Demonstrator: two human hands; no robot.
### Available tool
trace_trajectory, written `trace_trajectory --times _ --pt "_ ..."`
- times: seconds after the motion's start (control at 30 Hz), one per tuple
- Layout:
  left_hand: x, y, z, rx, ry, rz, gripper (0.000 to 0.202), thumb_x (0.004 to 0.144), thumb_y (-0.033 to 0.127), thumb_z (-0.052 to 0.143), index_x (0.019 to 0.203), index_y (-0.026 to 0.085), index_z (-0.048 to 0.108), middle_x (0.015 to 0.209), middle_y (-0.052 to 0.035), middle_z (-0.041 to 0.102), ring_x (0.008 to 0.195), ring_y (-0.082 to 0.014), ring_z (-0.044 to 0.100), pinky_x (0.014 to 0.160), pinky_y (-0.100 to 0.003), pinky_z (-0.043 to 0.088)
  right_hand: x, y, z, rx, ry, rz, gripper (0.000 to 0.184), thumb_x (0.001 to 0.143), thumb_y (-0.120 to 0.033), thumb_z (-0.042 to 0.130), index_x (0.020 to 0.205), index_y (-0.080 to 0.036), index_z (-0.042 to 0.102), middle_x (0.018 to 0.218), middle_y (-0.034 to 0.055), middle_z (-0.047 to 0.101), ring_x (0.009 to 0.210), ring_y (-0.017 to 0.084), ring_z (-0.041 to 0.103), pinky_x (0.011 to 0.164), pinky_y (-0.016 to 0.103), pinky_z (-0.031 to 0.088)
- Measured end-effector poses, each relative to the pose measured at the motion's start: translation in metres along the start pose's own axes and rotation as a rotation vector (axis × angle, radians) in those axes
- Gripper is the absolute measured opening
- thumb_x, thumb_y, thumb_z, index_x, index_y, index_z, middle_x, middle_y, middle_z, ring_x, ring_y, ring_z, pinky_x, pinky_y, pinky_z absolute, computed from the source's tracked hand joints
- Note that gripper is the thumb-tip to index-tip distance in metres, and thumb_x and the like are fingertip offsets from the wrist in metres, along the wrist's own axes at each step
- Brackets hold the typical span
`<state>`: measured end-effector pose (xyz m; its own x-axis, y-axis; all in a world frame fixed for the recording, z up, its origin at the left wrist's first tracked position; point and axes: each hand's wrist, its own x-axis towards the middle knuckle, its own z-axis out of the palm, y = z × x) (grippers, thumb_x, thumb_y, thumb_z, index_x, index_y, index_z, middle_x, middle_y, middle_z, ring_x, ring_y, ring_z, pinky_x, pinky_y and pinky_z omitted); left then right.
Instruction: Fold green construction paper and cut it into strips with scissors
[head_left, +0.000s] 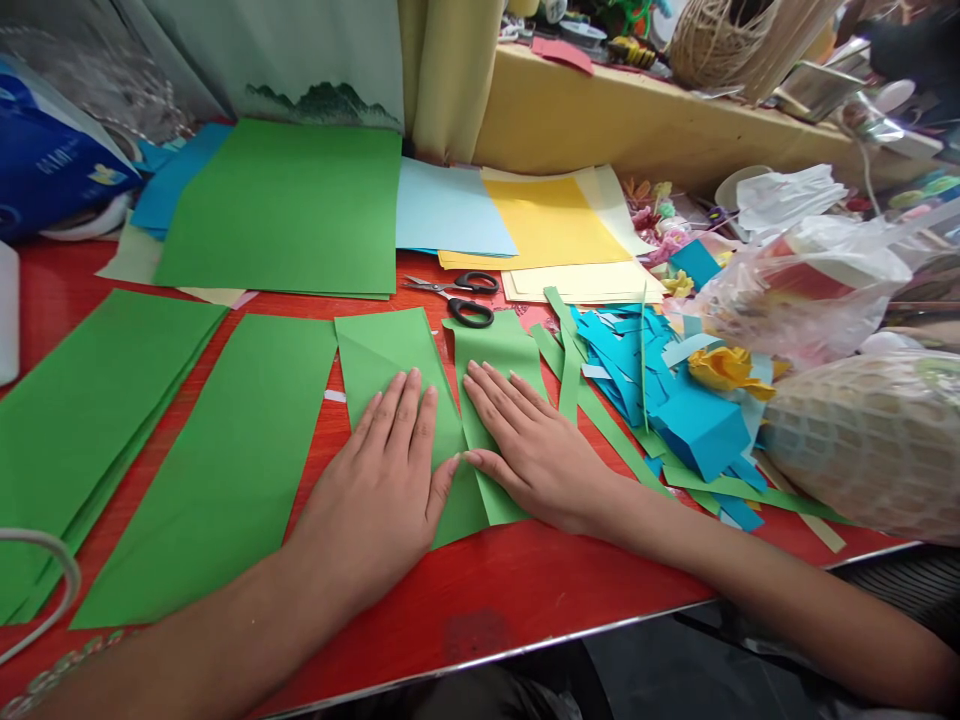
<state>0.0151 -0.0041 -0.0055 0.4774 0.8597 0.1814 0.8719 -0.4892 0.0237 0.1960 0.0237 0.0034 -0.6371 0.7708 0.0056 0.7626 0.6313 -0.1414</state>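
My left hand (382, 470) lies flat, fingers stretched out, on a green paper piece (382, 340) with a faint crease across its top. Beside it, my right hand (529, 445) rests with outstretched fingers on a narrower green paper piece (495, 345) that curls a little at its upper end. The two thumbs nearly touch between the pieces. Just beyond my right fingertips lie black-handled scissors (469, 298), their blades pointing left. To the left of my hand is a larger green sheet (225, 450), and further left a stack of green sheets (97, 400).
Behind sit a big green sheet (292, 210), light blue paper (450, 205) and yellow paper (562, 220). On the right are blue paper scraps (622, 350), green strips (615, 435) and plastic-wrapped bundles (862, 440). A white cable (67, 560) curves in at the left edge of the red table (480, 590).
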Motion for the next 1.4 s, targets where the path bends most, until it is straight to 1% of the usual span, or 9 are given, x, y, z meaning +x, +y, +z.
trace_trajectory --times 0.13,0.23,0.4,0.5,0.57,0.7,0.8,1.17,1.4 --pt "-0.002 0.002 0.000 -0.008 0.014 -0.008 0.065 0.091 0.043 0.018 0.135 -0.005 0.030 0.143 -0.0241 0.026 0.134 -0.0320 0.022 0.107 -0.048 0.027 0.000 0.001 0.000 0.005 -0.005 0.004 0.066 0.093 -0.050 0.020 0.143 -0.008 0.017 0.149 0.0091 0.011 0.137 0.018 0.003 0.113 0.038 0.012" --pt "-0.002 -0.001 0.001 -0.007 0.013 -0.009 0.065 0.091 0.043 0.021 0.135 -0.004 0.030 0.144 -0.0237 0.025 0.134 -0.0325 0.021 0.107 -0.048 0.027 -0.001 0.003 -0.003 0.044 -0.017 -0.013 0.065 0.093 -0.049 0.019 0.142 -0.006 0.019 0.149 0.0102 0.012 0.137 0.018 0.004 0.113 0.039 0.013" --pt "0.007 -0.018 -0.001 -0.013 -0.032 0.099 0.062 0.090 0.042 0.026 0.136 0.001 0.031 0.145 -0.0191 0.026 0.135 -0.0288 0.021 0.109 -0.046 0.024 -0.006 0.005 -0.007 0.166 0.071 -0.021 0.057 0.095 -0.040 0.020 0.143 -0.008 0.017 0.148 0.0110 0.020 0.137 0.016 0.008 0.112 0.039 0.018" --pt "0.012 -0.024 -0.003 0.006 -0.001 0.121 0.059 0.091 0.038 0.028 0.135 0.000 0.032 0.145 -0.0182 0.027 0.136 -0.0273 0.018 0.111 -0.045 0.021 -0.009 0.002 -0.005 0.135 0.078 -0.087 0.070 0.091 -0.050 0.031 0.144 -0.008 0.013 0.148 0.0135 0.017 0.137 0.019 0.005 0.112 0.042 0.018" --pt "0.012 -0.023 -0.003 0.012 0.025 0.135 0.058 0.091 0.036 0.028 0.136 -0.001 0.031 0.145 -0.0186 0.024 0.136 -0.0270 0.016 0.111 -0.044 0.019 -0.009 0.001 -0.003 0.101 0.038 -0.105 0.079 0.087 -0.056 0.035 0.143 -0.005 0.015 0.148 0.0151 0.015 0.137 0.021 0.004 0.112 0.042 0.017" --pt "0.007 -0.017 0.002 -0.006 -0.009 0.153 0.062 0.091 0.041 0.028 0.138 0.001 0.026 0.146 -0.0173 0.022 0.136 -0.0262 0.015 0.111 -0.043 0.022 -0.007 0.000 -0.002 0.061 -0.011 -0.075 0.077 0.087 -0.057 0.031 0.143 -0.005 0.017 0.148 0.0130 0.012 0.137 0.020 0.002 0.112 0.041 0.015" --pt "0.004 -0.015 0.005 -0.015 -0.036 0.135 0.063 0.091 0.042 0.027 0.138 0.001 0.025 0.147 -0.0167 0.021 0.137 -0.0258 0.015 0.111 -0.043 0.022 -0.006 -0.001 -0.003 0.043 -0.021 -0.057 0.079 0.087 -0.058 0.029 0.142 -0.004 0.017 0.149 0.0124 0.011 0.137 0.019 0.002 0.113 0.040 0.014" --pt "0.001 -0.007 0.002 -0.011 -0.027 0.074 0.063 0.091 0.040 0.025 0.138 -0.002 0.025 0.146 -0.0200 0.021 0.136 -0.0284 0.017 0.110 -0.044 0.022 -0.005 -0.003 -0.004 0.054 -0.025 -0.031 0.082 0.086 -0.062 0.027 0.142 -0.003 0.017 0.149 0.0120 0.009 0.137 0.020 0.002 0.113 0.039 0.013" --pt "-0.001 -0.003 0.003 -0.025 -0.017 0.026 0.064 0.090 0.041 0.025 0.138 -0.002 0.024 0.146 -0.0197 0.021 0.136 -0.0288 0.019 0.109 -0.045 0.025 -0.005 -0.002 -0.003 0.056 -0.044 -0.027 0.083 0.085 -0.063 0.027 0.142 -0.003 0.017 0.149 0.0124 0.010 0.137 0.020 0.002 0.113 0.039 0.012"
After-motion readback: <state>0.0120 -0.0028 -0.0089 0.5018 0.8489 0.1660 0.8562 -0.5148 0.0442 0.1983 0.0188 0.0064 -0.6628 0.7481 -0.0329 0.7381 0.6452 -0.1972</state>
